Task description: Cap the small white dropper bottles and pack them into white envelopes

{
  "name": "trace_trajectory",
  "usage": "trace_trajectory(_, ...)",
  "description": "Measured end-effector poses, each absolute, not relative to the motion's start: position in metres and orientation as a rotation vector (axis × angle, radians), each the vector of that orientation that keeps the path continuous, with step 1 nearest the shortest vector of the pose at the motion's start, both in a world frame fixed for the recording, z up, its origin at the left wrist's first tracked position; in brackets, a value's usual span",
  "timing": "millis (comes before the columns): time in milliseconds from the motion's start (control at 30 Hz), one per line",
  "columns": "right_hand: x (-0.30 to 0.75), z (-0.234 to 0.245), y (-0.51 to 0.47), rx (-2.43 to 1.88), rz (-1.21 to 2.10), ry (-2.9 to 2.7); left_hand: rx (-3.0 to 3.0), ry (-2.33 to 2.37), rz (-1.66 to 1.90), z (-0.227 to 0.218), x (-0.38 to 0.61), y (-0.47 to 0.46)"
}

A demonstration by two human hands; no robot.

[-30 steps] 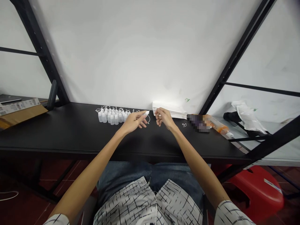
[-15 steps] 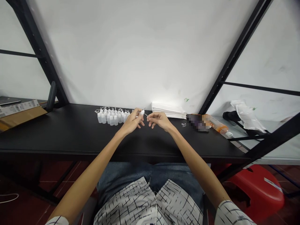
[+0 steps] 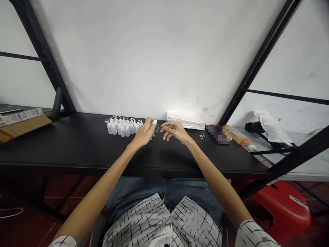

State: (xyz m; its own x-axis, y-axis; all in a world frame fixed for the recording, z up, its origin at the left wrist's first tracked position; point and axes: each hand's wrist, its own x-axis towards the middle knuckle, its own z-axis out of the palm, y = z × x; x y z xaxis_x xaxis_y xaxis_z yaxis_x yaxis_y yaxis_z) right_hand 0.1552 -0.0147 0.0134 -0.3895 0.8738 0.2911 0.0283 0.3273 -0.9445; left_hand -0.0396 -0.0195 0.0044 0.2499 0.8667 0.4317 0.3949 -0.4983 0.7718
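Bench (image 3: 64, 147) against wall (image 3: 154, 58). Dropper bottles (image 3: 122, 129) on bench, left of centre; stack of sheets (image 3: 185, 120) right of them, at back; pixelated item (image 3: 218, 134) next, then tube (image 3: 240, 140) farther right. Stool (image 3: 280, 209) below bench, right.

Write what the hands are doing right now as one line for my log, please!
left hand: holds small white plastic dropper bottle | right hand: open, empty, near stack of white sheets | nearby: white dropper bottles on black table
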Motion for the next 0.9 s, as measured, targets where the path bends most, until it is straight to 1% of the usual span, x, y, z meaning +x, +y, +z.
trace_trajectory(133, 0.152, 0.009, -0.012, -0.875, 1.053, -1.716, 1.928, 1.061, 1.196, 0.007, -0.038, -0.021)
trace_trajectory(367, 0.143, 0.004, -0.012, -0.813, 1.072, -1.858, 1.883, 1.029, 1.16, 0.007, -0.036, -0.021)
trace_trajectory(700, 0.14, 0.004, -0.013, -0.844, 1.124, -1.691, 1.886, 0.979, 1.097, 0.008, -0.035, -0.025)
trace_trajectory(900, 0.144, 0.002, -0.006, -0.831, 1.084, -1.585, 1.937, 0.961, 1.055, 0.007, -0.034, -0.026)
